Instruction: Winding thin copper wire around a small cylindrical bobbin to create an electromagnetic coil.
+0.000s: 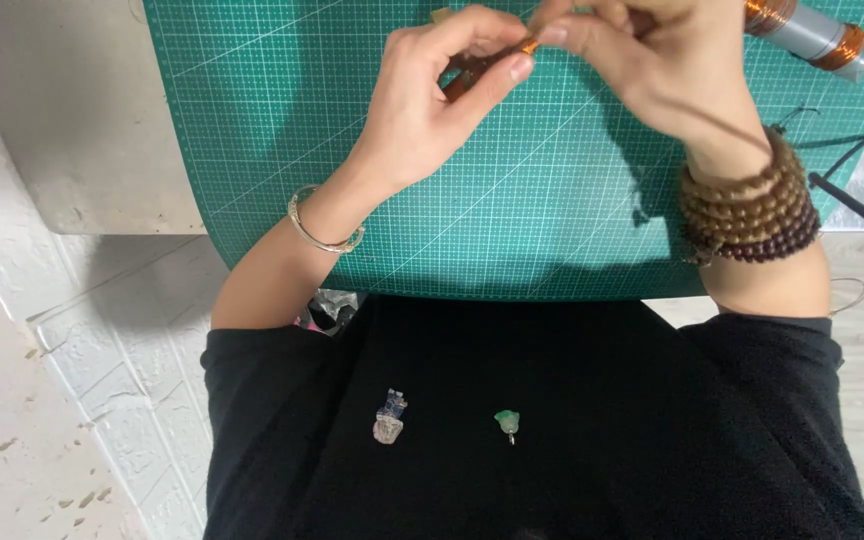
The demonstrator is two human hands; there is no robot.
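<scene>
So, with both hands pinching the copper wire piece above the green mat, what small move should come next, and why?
Probably one more small turn with the right hand, while the left hand keeps its grip steady. Both pinch the copper wire piece above the green cutting mat, and the wire spool lies close by.

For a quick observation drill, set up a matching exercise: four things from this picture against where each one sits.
Things:
1. silver bangle
2. stacked brown bead bracelets
3. small green stone pendant
4. grey spool wound with copper wire

Places:
A. on the black cloth over the lap
B. left wrist
C. top right of the green cutting mat
D. right wrist

Pairs: 1-B, 2-D, 3-A, 4-C
</scene>
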